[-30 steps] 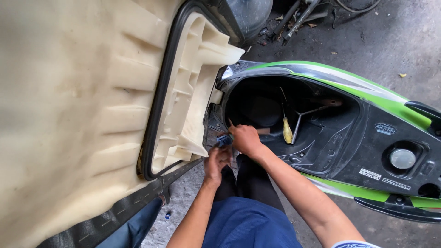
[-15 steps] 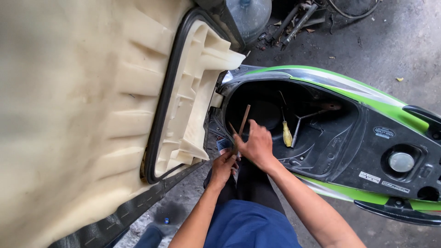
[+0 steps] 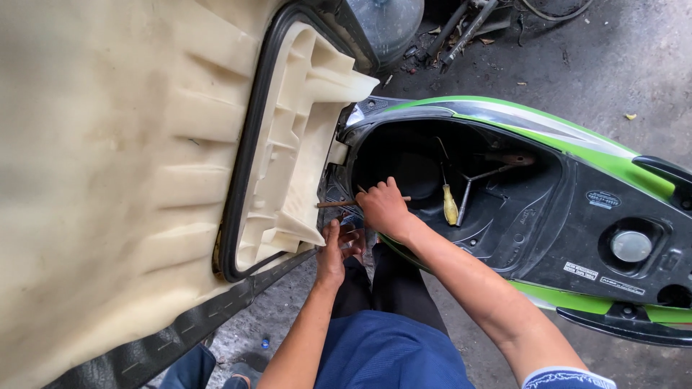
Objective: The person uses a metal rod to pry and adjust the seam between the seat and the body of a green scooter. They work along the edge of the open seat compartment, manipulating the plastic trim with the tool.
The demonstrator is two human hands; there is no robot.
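Observation:
A green and black scooter (image 3: 577, 166) stands with its seat (image 3: 144, 187) lifted, the cream underside facing me. My right hand (image 3: 383, 207) grips a thin brown rod-like tool (image 3: 333, 204) held level across the front rim of the black under-seat compartment (image 3: 468, 194), near the seat hinge. My left hand (image 3: 335, 248) sits just below it, fingers curled at the hinge area; what it holds is hidden. A yellow-handled screwdriver (image 3: 450, 207) and a metal wrench (image 3: 476, 184) lie inside the compartment.
A round fuel cap (image 3: 631, 246) sits at the scooter's rear right. A clear water jug (image 3: 389, 25) and metal scraps (image 3: 468, 25) lie on the concrete floor (image 3: 613, 57) beyond. My blue trousers (image 3: 389, 353) fill the bottom.
The brown tool in my right hand has swung from upright to level, pointing left toward the seat hinge. My left hand stays just below it.

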